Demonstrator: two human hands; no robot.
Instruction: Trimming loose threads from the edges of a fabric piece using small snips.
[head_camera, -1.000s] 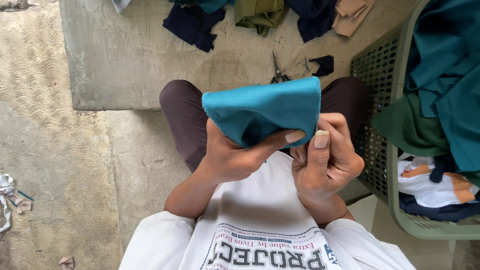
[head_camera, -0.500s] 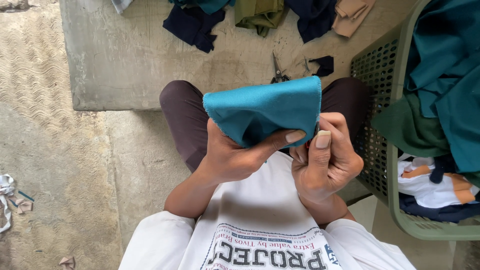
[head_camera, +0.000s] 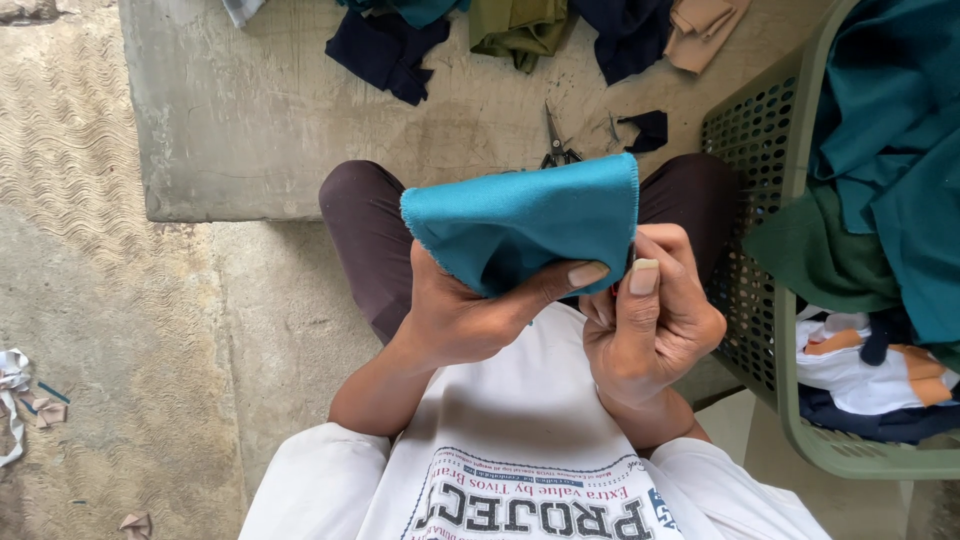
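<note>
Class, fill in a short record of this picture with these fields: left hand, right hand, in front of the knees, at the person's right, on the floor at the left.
left hand: left hand grips the folded teal cloth
right hand: right hand pinches the cloth's edge
in front of the knees: scissors on a concrete slab, with dark fabric pieces
at the person's right: green basket of clothes
on the floor at the left: fabric scraps

Cloth piece (head_camera: 520, 220) held up over the lap, between left hand (head_camera: 470, 310) and right hand (head_camera: 650, 320). Scissors (head_camera: 556, 150) found on slab (head_camera: 250, 120) beyond the knees. Garments (head_camera: 390, 45) heaped along slab's far edge. Basket (head_camera: 760, 330) placed right, clothing inside.
</note>
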